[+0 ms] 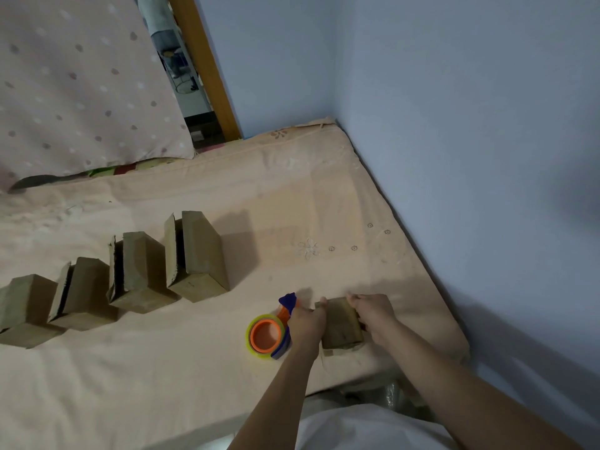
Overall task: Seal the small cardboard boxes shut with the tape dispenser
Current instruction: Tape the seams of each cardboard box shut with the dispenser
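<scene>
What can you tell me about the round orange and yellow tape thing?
The tape dispenser with an orange hub, yellowish clear tape roll and blue plastic frame lies on its side on the peach bedsheet. Its blue tip points away from the person. It sits just left of the left hand, which seems to touch its frame. The cutter detail is too small to tell.

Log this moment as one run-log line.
step: closing box | left hand: grips small box | right hand: grips same box | tape dispenser: on bed beside left hand | four open boxes: waiting
</scene>
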Action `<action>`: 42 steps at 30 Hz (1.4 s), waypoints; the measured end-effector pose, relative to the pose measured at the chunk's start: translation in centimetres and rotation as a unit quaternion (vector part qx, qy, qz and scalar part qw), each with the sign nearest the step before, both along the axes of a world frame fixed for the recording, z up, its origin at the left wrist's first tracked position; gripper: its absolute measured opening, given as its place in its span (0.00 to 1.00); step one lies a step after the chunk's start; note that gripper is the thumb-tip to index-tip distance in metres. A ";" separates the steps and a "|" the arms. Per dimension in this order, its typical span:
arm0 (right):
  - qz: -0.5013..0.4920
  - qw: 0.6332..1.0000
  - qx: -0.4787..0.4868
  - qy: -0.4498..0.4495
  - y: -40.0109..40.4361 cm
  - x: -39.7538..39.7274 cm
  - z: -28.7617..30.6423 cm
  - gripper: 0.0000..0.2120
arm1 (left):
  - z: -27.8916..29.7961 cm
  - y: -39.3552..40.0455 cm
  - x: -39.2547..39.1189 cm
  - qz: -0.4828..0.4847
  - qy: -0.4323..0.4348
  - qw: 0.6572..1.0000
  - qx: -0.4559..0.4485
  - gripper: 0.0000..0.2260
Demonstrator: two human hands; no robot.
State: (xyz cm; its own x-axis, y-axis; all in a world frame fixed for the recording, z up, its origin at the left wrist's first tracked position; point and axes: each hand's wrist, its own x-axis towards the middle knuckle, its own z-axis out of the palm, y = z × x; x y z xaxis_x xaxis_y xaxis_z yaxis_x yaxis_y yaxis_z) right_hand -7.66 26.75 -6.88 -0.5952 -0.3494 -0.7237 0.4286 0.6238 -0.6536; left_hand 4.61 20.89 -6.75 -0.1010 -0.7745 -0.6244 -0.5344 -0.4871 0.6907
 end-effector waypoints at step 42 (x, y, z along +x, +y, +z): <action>-0.033 0.986 0.026 -0.160 0.1 -0.3 0.8 0.25 | -0.5 -0.6 -0.9 0.157 0.081 0.973 0.146 0.20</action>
